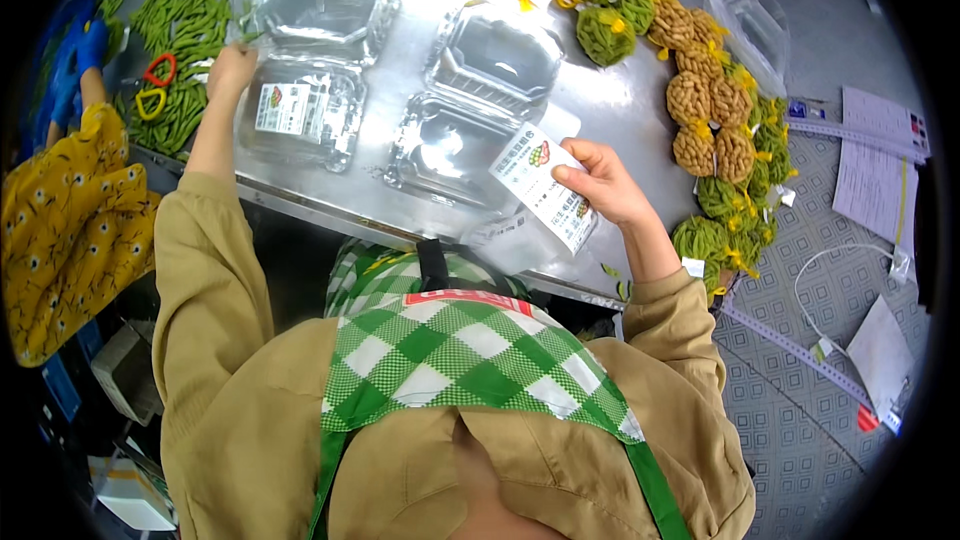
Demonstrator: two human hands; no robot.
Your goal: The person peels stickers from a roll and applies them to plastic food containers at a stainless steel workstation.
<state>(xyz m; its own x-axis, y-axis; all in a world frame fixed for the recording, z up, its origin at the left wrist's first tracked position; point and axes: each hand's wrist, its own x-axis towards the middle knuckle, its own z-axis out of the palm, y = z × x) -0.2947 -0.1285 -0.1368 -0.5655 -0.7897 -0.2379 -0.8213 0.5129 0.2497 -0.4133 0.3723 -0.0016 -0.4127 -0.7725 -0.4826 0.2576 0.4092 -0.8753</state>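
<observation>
At the left, my left hand (230, 72) is closed at the left edge of an open clear plastic clamshell container (345, 125). A white printed label (283, 108) is on its near half, and its lid half (312, 2) lies folded back behind. My right hand (606, 186) pinches a strip of white printed labels (545, 185) between thumb and fingers. Under and beyond that strip a second open clear clamshell (450, 145) lies on the metal table (385, 80), with no label visible on it. Part of this container is hidden by the strip.
Loose green beans (190, 15) are heaped at the far left, with red and yellow loop handles (152, 102) on them. Green bundles (600, 35) and tan bundles (690, 100) line the right edge. A co-worker's blue-gloved hand (92, 43) is at far left.
</observation>
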